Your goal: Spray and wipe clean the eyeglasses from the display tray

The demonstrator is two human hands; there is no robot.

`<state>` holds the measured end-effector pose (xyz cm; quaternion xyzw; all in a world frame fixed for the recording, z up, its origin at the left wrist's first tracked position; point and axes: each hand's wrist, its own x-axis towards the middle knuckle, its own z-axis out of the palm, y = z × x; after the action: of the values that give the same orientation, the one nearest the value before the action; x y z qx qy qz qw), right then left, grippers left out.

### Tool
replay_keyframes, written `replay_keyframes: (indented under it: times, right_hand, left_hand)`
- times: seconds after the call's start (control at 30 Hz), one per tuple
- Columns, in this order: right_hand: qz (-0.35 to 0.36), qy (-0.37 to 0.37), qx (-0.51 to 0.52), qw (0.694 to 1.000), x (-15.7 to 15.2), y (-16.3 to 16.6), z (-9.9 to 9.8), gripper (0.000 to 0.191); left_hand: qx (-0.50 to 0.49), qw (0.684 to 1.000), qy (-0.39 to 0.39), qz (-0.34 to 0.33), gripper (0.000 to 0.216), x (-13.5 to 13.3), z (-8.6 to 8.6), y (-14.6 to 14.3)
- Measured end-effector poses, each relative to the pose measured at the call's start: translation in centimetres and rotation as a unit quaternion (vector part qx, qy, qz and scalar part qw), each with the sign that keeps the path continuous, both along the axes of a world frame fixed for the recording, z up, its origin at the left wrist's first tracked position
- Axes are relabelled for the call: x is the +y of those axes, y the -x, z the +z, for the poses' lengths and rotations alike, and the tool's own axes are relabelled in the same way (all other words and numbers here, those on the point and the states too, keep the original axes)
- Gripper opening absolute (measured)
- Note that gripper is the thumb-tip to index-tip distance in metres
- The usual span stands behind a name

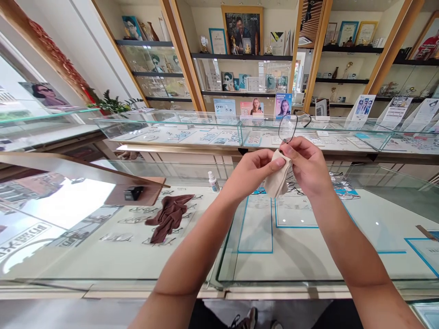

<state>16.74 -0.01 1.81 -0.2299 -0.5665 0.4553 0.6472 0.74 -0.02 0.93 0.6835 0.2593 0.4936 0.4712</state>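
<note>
In front of me, raised above the glass counter, I have a pair of dark-rimmed eyeglasses point(288, 129) and a cream cleaning cloth point(277, 180). My right hand point(307, 165) is closed on the lower part of the glasses, with one lens and a temple sticking up above the fingers. Thumb and fingers of my left hand point(252, 170) pinch the cloth, which hangs down in folds and meets the right fingertips. The part of the glasses between the hands is hidden by fingers and cloth.
On the counter at left lie a crumpled brown cloth point(171, 217), a white spray bottle point(213, 182) and a wooden board point(133, 192) with a small black object. Several glasses show around the brown cloth. A second glass display case point(171, 119) stands beyond, with shelves behind it.
</note>
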Motion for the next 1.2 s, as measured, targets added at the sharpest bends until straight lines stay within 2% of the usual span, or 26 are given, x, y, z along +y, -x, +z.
replay_keyframes:
  times: [0.23, 0.37, 0.57, 0.77, 1.03, 1.2]
  right_hand:
    - [0.048, 0.027, 0.02, 0.998, -0.3, 0.0, 0.3, 0.042]
    - [0.075, 0.051, 0.026, 0.996, -0.4, -0.2, 0.4, 0.042]
    - [0.072, 0.05, 0.027, 0.996, 0.0, -0.4, 0.2, 0.041]
    - [0.049, 0.037, 0.006, 0.998, 0.1, -0.6, 0.4, 0.045]
    - [0.058, 0.032, 0.0, 0.998, 0.3, -0.6, 0.2, 0.045]
    - [0.054, 0.025, 0.007, 0.998, 0.2, -0.5, 0.2, 0.047]
  left_hand:
    - [-0.034, 0.994, 0.06, -0.087, 0.044, 0.5, -0.4, 0.0]
    - [-0.057, 0.99, 0.066, -0.111, 0.041, 0.5, -0.7, -0.2]
    - [-0.067, 0.992, 0.022, -0.101, 0.037, 0.1, -0.6, -0.7]
    - [-0.023, 0.994, -0.011, -0.11, 0.04, 0.1, -0.5, -0.5]
    - [0.026, 0.996, -0.053, -0.065, 0.034, -0.3, -0.4, -0.3]
    - [0.056, 0.995, -0.078, -0.042, 0.05, -0.7, 0.0, -0.5]
